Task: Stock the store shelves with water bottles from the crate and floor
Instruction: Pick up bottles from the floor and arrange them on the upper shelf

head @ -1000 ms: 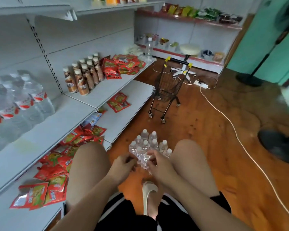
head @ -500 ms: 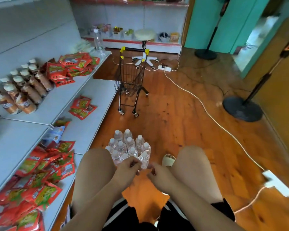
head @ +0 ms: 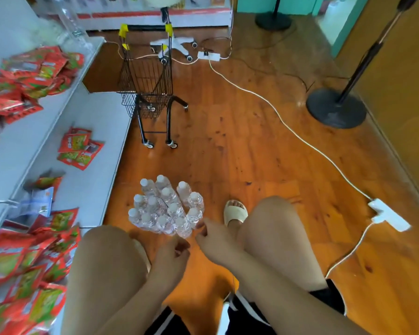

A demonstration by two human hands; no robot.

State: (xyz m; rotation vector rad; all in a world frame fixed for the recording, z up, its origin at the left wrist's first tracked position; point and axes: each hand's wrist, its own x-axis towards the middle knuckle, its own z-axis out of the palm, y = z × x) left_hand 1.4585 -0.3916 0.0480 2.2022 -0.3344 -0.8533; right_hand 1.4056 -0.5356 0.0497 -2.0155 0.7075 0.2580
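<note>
water bottles [head: 166, 209] just beyond right hand [head: 217, 243]

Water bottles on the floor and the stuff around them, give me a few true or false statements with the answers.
1. The bottles stand in a cluster on the wood floor, caps up. True.
2. The cart is loaded with bottles. False: nothing can be seen in its basket.
3. The left hand has lifted a bottle clear of the floor. False: it is beside the near edge of the cluster, with no bottle raised.
4. The right hand is at the near right corner of the cluster. True.
5. A white cord runs across the floor to the right of the cart. True.
6. The snack packets lie on the floor. False: they lie on the white shelves.
</note>
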